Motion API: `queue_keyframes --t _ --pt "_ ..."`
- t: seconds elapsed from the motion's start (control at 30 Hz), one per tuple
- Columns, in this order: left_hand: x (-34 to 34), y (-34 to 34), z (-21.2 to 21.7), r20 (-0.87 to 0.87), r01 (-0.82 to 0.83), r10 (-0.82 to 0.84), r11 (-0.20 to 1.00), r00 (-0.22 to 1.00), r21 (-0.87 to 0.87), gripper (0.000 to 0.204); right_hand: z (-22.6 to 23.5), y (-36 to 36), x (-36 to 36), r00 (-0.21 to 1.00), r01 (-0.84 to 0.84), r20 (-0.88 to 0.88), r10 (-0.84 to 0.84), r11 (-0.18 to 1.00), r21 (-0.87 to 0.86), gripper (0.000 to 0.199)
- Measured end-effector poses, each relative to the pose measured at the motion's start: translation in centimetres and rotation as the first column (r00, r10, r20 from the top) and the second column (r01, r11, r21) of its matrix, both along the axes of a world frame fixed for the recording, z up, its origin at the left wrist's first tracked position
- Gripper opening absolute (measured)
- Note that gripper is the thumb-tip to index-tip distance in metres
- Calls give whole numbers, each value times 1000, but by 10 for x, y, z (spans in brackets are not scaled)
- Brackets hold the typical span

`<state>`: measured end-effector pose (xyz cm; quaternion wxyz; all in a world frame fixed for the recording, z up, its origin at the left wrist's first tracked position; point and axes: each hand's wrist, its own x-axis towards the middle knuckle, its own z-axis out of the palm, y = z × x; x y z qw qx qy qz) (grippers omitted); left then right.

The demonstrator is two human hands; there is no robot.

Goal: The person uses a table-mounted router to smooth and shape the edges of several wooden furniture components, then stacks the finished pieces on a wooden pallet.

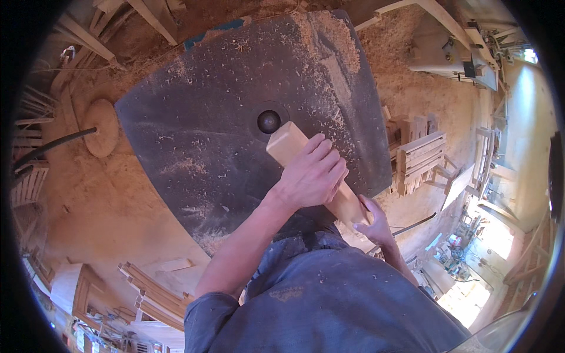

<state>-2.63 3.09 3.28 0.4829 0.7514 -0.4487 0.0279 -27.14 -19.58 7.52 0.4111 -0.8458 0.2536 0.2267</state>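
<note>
A thick, squared block of pale wood (286,143) lies slantwise over the dark machine table (200,117). Its far end is beside the round cutter head (269,122) that stands up from a hole in the table; whether the two touch I cannot tell. My left hand (315,176) lies over the middle of the block, its fingers wrapped over the far edge. At the near end, my right hand (375,222) grips the block with the thumb on top; its other fingers are partly hidden.
Wood shavings (338,53) litter the table, thickest at the far right. Stacked wooden pieces (421,156) stand to the right. More boards (156,297) lie at the lower left. A dark hose (53,147) runs in from the left near a round wooden disc (101,128) on the dusty floor.
</note>
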Motion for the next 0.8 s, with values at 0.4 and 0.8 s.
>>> queue_keyframes --t 0.4,0.8 --pt "18 -22 -28 -13 -16 17 998 1000 67 18 -28 50 0 982 50 185 38 892 -449 76" --pt "15 -4 -30 -31 -65 66 997 997 49 18 -25 63 5 979 34 196 58 900 -434 74"
